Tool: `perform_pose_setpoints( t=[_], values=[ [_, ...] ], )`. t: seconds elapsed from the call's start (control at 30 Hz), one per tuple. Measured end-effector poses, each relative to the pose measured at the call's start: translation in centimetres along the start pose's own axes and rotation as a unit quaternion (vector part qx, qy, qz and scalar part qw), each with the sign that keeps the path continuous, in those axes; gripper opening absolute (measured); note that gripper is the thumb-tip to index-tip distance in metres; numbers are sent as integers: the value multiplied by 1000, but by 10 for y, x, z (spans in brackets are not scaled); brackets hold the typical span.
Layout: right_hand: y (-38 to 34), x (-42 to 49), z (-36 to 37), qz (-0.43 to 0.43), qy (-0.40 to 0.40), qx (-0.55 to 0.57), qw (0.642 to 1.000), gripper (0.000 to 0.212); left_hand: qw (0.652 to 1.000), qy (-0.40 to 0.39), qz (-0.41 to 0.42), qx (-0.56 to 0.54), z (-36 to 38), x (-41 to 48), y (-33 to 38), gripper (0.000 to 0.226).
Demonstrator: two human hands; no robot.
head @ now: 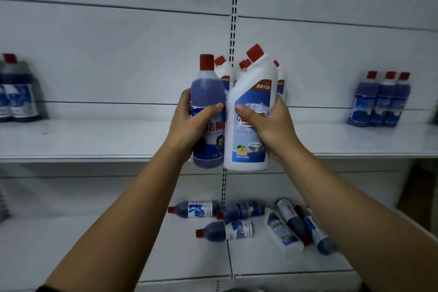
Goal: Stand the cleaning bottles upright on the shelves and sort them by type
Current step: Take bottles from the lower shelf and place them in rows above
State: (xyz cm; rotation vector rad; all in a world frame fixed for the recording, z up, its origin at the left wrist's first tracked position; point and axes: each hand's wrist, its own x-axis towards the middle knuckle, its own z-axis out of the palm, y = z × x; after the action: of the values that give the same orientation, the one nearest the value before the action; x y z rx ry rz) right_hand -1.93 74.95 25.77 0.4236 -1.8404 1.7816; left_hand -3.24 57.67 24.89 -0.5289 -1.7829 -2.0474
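My left hand [189,123] grips a clear bottle of blue liquid [208,92] with a red cap, held upright in front of the upper shelf [94,140]. My right hand [270,125] grips a white angled-neck bottle [251,92] with a red cap, right beside it. Behind them several white angled-neck bottles [224,69] stand upright at the shelf's middle. Blue bottles stand upright at the far left [19,92] and at the right [381,99]. On the lower shelf [118,244] several blue bottles [201,208] and a white one [282,230] lie on their sides.
A slotted upright rail [233,19] runs down the white back panel between the two shelf bays. Something brown [417,197] stands at the right edge beside the lower shelf. Bare shelf surface stretches left of the held bottles on both levels.
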Motion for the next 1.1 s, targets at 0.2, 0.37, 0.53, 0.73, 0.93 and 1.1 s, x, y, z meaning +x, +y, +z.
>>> perform_pose_setpoints(
  t=[0.2, 0.37, 0.53, 0.73, 0.93, 1.1],
  values=[
    [40, 67, 2, 28, -13, 12, 999, 49, 995, 91, -28, 39, 8, 53, -23, 14],
    [65, 99, 13, 25, -67, 4, 997, 57, 990, 101, 1, 98, -2, 76, -41, 17],
    [86, 124, 19, 36, -156, -83, 984, 75, 988, 58, 25, 143, -17, 94, -50, 34],
    [96, 147, 28, 77, -192, -133, 969, 82, 987, 48, -7, 154, -24, 116, -60, 39],
    [107, 154, 39, 78, -105, -136, 982, 71, 989, 49, -19, 136, -30, 125, -69, 29],
    [122, 148, 41, 53, -95, -125, 986, 74, 988, 51, -26, 140, -34, 128, -75, 28]
  ],
)
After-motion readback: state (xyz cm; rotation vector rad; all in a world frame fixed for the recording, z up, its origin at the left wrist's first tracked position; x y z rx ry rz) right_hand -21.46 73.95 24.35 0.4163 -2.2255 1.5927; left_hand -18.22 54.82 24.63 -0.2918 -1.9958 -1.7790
